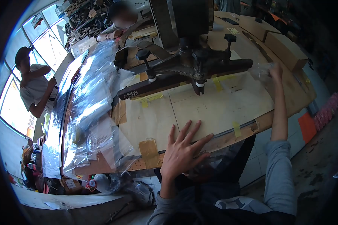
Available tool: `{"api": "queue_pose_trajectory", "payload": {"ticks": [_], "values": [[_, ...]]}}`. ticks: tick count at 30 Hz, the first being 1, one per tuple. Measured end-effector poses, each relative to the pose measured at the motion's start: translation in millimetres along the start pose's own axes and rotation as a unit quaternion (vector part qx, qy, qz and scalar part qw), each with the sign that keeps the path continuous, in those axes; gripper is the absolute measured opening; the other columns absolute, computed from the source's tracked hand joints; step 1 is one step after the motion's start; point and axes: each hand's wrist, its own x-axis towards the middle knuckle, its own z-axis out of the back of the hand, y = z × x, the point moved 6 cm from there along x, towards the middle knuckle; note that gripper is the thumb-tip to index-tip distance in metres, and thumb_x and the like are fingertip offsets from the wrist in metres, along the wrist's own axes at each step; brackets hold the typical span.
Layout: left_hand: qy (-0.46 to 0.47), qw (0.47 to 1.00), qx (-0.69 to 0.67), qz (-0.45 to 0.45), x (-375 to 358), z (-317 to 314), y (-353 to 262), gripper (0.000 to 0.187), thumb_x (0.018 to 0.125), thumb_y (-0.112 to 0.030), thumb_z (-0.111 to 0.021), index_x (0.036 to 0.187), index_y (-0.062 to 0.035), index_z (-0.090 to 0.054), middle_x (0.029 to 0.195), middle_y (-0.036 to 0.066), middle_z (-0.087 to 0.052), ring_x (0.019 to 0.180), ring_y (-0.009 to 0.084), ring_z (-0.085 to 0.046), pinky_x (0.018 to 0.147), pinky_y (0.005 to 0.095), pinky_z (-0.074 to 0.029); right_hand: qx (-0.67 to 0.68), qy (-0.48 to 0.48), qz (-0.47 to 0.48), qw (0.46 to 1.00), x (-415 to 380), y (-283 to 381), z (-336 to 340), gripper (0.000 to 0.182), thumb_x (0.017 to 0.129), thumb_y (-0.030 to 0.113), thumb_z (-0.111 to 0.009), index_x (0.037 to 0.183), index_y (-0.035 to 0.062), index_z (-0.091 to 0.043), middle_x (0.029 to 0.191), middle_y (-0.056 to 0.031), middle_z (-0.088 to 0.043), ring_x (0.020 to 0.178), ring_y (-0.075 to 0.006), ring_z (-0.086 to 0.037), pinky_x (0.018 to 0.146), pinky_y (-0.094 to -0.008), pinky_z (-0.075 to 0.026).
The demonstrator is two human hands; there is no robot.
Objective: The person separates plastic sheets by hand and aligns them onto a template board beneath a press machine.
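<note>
My left hand lies with fingers spread on the near edge of a pale sheet marked with pen lines and fixed with yellow tape. Brown tape covers the table edge just left of that hand. Out at the right end of the sheet, my right hand is closed on a piece of clear plastic, partly blurred. Over the sheet's far side stands a dark metal press head with a long sealing bar and black adjusting knobs.
Stacked clear plastic bags cover the table's left side. Cardboard boxes and a phone lie at the back right. One person stands by the window; another person is behind the table.
</note>
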Motion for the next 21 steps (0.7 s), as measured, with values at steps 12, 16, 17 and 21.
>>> {"api": "queue_pose_trajectory", "payload": {"ticks": [12, 16, 17, 21], "values": [[0.011, 0.907, -0.421, 0.003, -0.6, -0.6, -14.8, 0.092, 0.08, -0.067, -0.058, 0.144, -0.0043, -0.035, 0.148, 0.017, -0.037, 0.133, 0.0371, -0.04, 0.111, 0.0453, -0.028, 0.655, 0.298, 0.106, 0.687, -306.1, 197.2, 168.5, 0.067, 0.093, 0.013, -0.059, 0.149, 0.0046, -0.023, 0.083, -0.0087, -0.066, 0.045, -0.0053, -0.047, 0.037, -0.0189, -0.037], [-0.081, 0.739, -0.668, -0.04, -15.3, 7.7, -36.0, 0.091, 0.087, -0.063, -0.05, 0.144, 0.0053, -0.028, 0.145, 0.024, -0.039, 0.134, 0.0315, -0.041, 0.108, 0.0398, -0.032, 0.608, 0.369, 0.071, 0.699, -372.3, 227.1, 157.6, 0.065, 0.091, 0.004, -0.058, 0.146, 0.0022, -0.025, 0.085, -0.0119, -0.068, 0.051, -0.0109, -0.056, 0.046, -0.0211, -0.045], [-0.107, 0.691, -0.713, -0.045, -21.9, 16.2, -42.1, 0.086, 0.089, -0.057, -0.049, 0.144, 0.005, -0.027, 0.145, 0.024, -0.04, 0.134, 0.0308, -0.041, 0.108, 0.0395, -0.033, 0.581, 0.376, 0.08, 0.717, -378.0, 231.8, 155.4, 0.064, 0.09, 0.003, -0.058, 0.145, 0.0018, -0.026, 0.086, -0.0122, -0.068, 0.053, -0.0115, -0.057, 0.049, -0.0211, -0.047], [-0.216, 0.693, -0.687, 0.022, -38.0, 35.0, -45.7, 0.046, 0.1, -0.019, -0.041, 0.14, 0.0032, -0.033, 0.132, 0.022, -0.054, 0.118, 0.0277, -0.057, 0.098, 0.0339, -0.044, 0.405, 0.346, 0.238, 0.812, -375.2, 253.0, 176.0, 0.056, 0.087, 0.003, -0.062, 0.138, 0.0012, -0.04, 0.102, -0.0132, -0.066, 0.085, -0.0197, -0.066, 0.075, -0.0294, -0.054]]}}
